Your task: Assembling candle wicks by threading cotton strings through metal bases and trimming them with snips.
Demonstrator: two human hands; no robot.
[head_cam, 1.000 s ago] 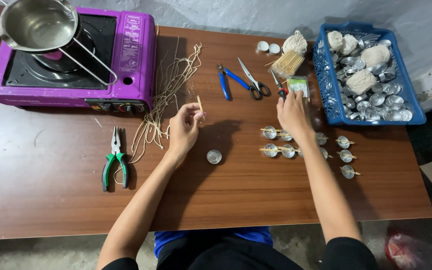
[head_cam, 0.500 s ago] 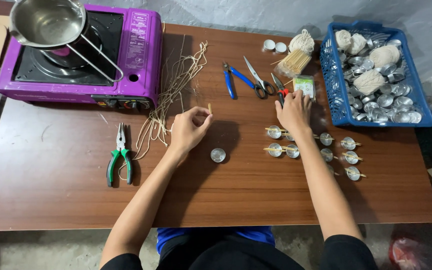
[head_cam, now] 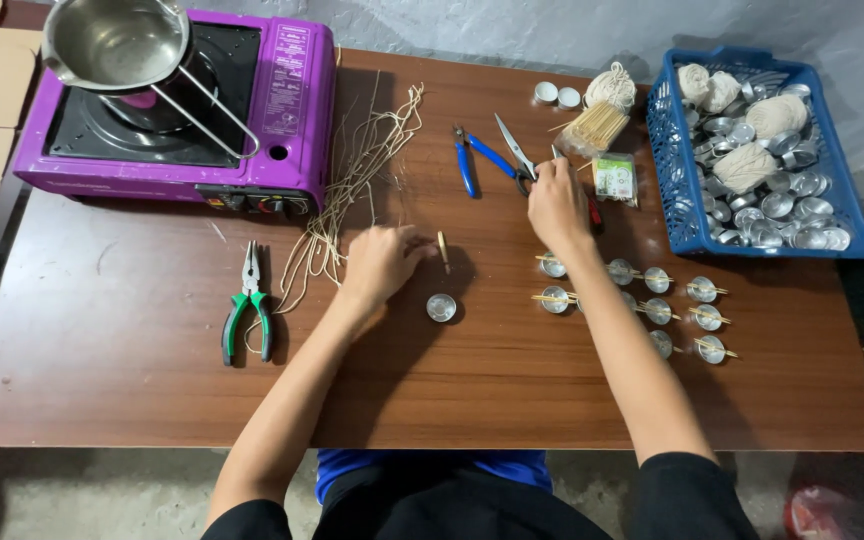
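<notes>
My left hand [head_cam: 384, 262] rests on the brown table [head_cam: 132, 380] and pinches a short wick piece [head_cam: 442, 248] just above a small empty metal cup [head_cam: 441, 307]. My right hand [head_cam: 556, 203] reaches toward the back of the table, fingers curled down at the handles of the scissors [head_cam: 514, 150], next to a red-handled tool [head_cam: 592, 208]. Whether it grips them I cannot tell. Below that hand lie several metal cups with sticks across them [head_cam: 642, 296].
A purple portable stove [head_cam: 252, 120] with a steel pot [head_cam: 117, 42] stands at the back left. Loose wick strands [head_cam: 362, 180], green pliers [head_cam: 248, 305], blue pliers [head_cam: 467, 160], a stick bundle [head_cam: 597, 125] and a blue basket [head_cam: 674, 180] of cups and twine balls surround the hands.
My left hand has lowered the wick piece to the table beside the cup. My right hand has moved away from the cups toward the scissors at the back.
</notes>
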